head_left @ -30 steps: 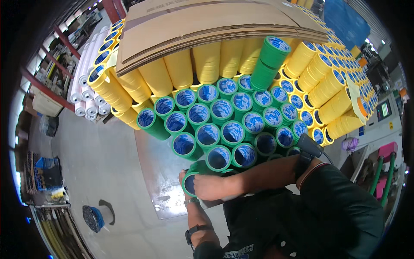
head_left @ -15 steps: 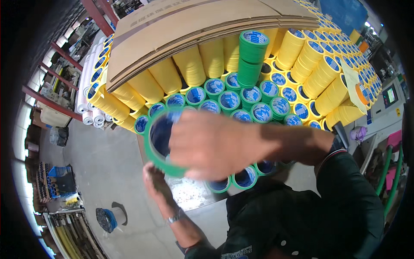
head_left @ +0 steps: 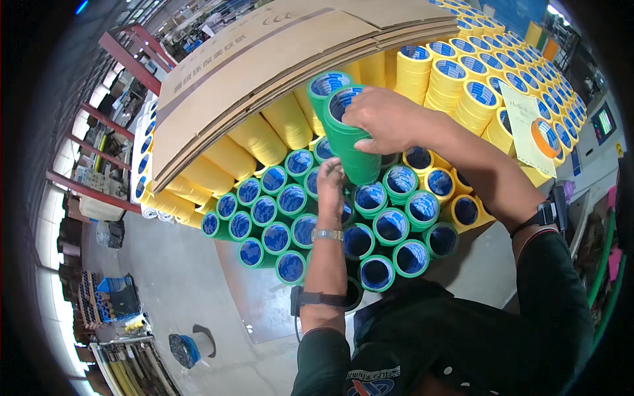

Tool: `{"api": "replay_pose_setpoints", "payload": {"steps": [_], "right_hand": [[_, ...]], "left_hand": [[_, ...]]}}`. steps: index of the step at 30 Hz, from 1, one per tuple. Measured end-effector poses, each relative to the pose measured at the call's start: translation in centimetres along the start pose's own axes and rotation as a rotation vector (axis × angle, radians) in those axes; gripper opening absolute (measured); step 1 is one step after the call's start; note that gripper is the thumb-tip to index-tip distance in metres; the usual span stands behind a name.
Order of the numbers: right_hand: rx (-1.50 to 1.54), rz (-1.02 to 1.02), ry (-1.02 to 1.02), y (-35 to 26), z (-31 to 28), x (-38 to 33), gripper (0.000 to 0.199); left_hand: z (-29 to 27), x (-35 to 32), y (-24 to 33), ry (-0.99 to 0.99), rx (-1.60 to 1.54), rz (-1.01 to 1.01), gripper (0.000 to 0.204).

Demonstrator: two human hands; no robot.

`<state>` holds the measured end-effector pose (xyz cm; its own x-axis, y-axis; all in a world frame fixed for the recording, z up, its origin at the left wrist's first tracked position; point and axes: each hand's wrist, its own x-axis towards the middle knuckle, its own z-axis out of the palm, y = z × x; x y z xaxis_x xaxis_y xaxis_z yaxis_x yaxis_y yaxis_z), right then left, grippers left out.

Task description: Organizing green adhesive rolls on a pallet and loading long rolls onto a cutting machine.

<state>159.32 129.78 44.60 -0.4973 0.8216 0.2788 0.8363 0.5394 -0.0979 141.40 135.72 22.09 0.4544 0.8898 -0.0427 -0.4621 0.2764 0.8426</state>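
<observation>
My right hand [head_left: 386, 119] is closed on the top rim of a tall stack of green tape rolls [head_left: 353, 142], with fingers hooked into the blue-lined core and the thumb outside. That stack leans slightly and stands close against another raised green stack [head_left: 329, 84] behind it. My left hand [head_left: 332, 181] is beside the lower part of the held stack, fingers up and a little apart; whether it touches the stack I cannot tell. Around and in front of both hands, many shorter green tape rolls [head_left: 291, 197] stand upright in close rows.
Flat cardboard sheets [head_left: 264, 56] lie on yellow tape stacks [head_left: 287, 122] at the far side. More yellow rolls [head_left: 481, 96] fill the right, with a paper sheet [head_left: 525, 125] and an orange roll [head_left: 545, 137] on them. A machine with a screen [head_left: 602, 124] stands far right. A spool [head_left: 188, 348] lies on the floor, left.
My right hand has moved away from close to the camera to the raised green stacks. My left hand has gone up and farther forward, beside the held stack. The whole view has shifted.
</observation>
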Motion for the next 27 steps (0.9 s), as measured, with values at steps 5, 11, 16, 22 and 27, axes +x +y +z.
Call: {"api": "replay_pose_setpoints", "payload": {"steps": [5,11,16,22,27], "right_hand": [[0.059,0.078,-0.055,2.1,1.9,-0.9,0.023],[0.013,-0.020,0.011,2.0,3.4,-0.1,0.025],[-0.093,-0.085,0.182,1.5,3.8,-0.4,0.034],[-0.140,0.057,0.097,-1.1,2.8,-0.2,0.041],[-0.215,0.059,0.273,-4.5,1.9,0.3,0.048]], "left_hand": [[1.7,0.7,-2.5,0.014,0.412,0.146,0.050],[2.0,-1.5,-0.6,0.190,1.235,0.319,0.060],[0.3,-7.5,5.0,0.163,1.113,0.461,0.053],[-7.1,-18.8,11.3,0.545,0.996,0.600,0.048],[-18.0,-24.6,12.4,0.901,0.615,0.564,0.043]]}}
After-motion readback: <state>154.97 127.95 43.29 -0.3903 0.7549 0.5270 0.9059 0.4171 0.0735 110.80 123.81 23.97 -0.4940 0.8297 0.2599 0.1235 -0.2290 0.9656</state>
